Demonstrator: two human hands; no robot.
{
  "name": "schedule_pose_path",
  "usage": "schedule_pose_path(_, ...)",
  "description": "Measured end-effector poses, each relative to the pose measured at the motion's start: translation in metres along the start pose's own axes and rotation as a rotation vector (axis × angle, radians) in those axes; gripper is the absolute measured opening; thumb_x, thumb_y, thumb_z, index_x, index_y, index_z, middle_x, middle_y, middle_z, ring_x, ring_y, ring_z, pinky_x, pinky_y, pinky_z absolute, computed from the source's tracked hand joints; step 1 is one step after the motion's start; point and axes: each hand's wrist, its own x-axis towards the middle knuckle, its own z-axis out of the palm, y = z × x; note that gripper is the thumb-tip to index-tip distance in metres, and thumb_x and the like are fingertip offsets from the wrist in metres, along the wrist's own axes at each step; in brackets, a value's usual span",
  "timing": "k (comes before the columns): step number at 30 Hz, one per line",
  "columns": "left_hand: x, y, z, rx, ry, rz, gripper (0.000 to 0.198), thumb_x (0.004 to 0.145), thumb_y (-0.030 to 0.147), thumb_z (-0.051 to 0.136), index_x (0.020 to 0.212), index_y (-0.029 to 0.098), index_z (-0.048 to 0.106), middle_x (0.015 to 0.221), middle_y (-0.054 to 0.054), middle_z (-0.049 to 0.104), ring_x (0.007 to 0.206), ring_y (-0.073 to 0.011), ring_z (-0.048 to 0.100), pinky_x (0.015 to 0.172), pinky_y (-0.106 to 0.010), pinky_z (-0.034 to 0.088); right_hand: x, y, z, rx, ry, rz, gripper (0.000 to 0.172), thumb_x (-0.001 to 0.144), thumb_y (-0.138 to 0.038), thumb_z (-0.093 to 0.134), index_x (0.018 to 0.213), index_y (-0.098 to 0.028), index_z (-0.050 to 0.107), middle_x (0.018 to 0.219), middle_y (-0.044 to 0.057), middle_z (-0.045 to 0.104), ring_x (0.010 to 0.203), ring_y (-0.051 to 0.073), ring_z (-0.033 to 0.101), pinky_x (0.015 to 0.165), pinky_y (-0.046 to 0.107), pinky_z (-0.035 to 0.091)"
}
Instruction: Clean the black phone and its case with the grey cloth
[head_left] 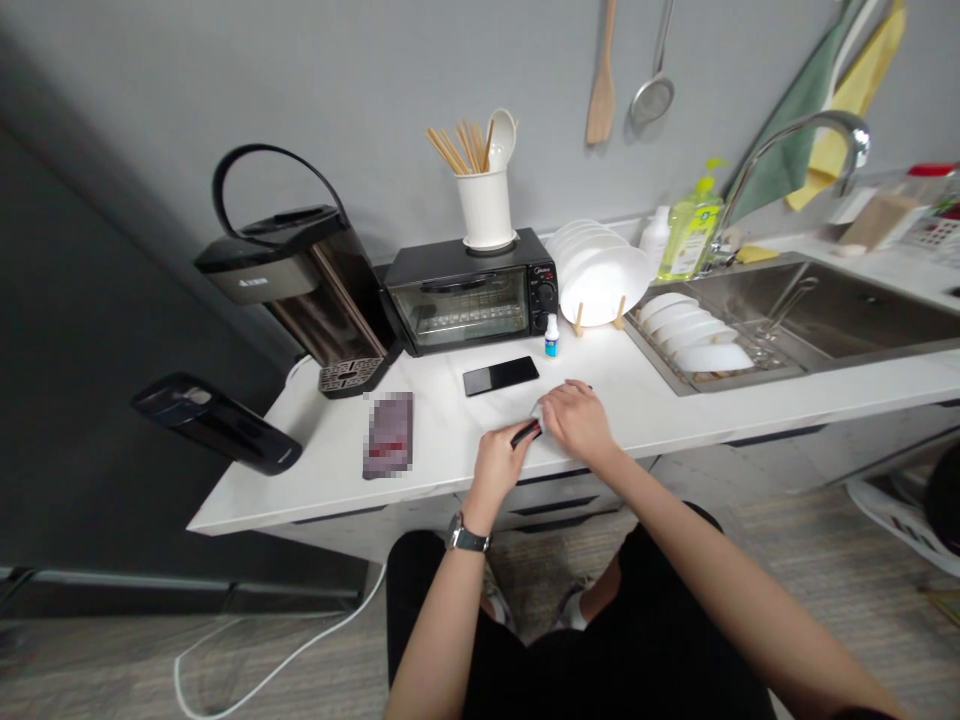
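Left hand (499, 458) curled round small black item (525, 433), near front of counter (442, 425); right hand (576, 420) bent beside it, can't tell hold; likely mid-handling; next needs steady left grip.

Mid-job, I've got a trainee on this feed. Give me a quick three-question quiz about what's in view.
1. True or false: the left hand, on the arm with the wristwatch, grips a small dark item.
2. How many cooking utensils hang on the grey wall?
3. What stands on the toaster oven?
A) soap bottle
B) white utensil holder
C) dark phone

Key:
1. True.
2. Two: a wooden spatula and a strainer.
3. B.
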Motion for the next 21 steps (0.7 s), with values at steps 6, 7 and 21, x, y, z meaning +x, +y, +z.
schedule_pose_path(6,0.001,0.010,0.000,-0.089,0.032,0.019,0.025,0.102,0.030,0.059,0.117,0.026,0.078,0.118,-0.004,0.079,0.106,-0.0239,0.077,0.095,-0.034,0.059,0.003,0.031,-0.007,-0.043,0.029,0.193,0.040,0.106,-0.019,0.039,0.081,-0.018,0.071,0.092,0.009,0.077,0.096,0.025,0.067,0.108,0.043,0.038)
schedule_pose_path(7,0.001,0.009,0.001,-0.077,0.033,0.018,0.025,0.102,0.028,0.058,0.116,0.026,0.078,0.118,-0.004,0.079,0.105,-0.0233,0.077,0.094,-0.033,0.059,0.003,0.020,-0.006,-0.021,0.045,0.184,0.038,0.105,-0.018,0.041,0.082,-0.019,0.071,0.094,0.009,0.077,0.101,0.026,0.066,0.112,0.044,0.036)
schedule_pose_path(21,-0.001,0.004,-0.003,0.094,-0.005,-0.005,0.024,0.092,0.009,0.056,0.093,0.018,0.079,0.101,-0.008,0.082,0.090,-0.0215,0.077,0.083,-0.028,0.057,-0.004,-0.010,-0.001,0.035,-0.039,-0.132,0.030,0.108,-0.033,0.048,0.101,-0.017,0.072,0.096,0.009,0.075,0.093,0.025,0.065,0.097,0.040,0.042)
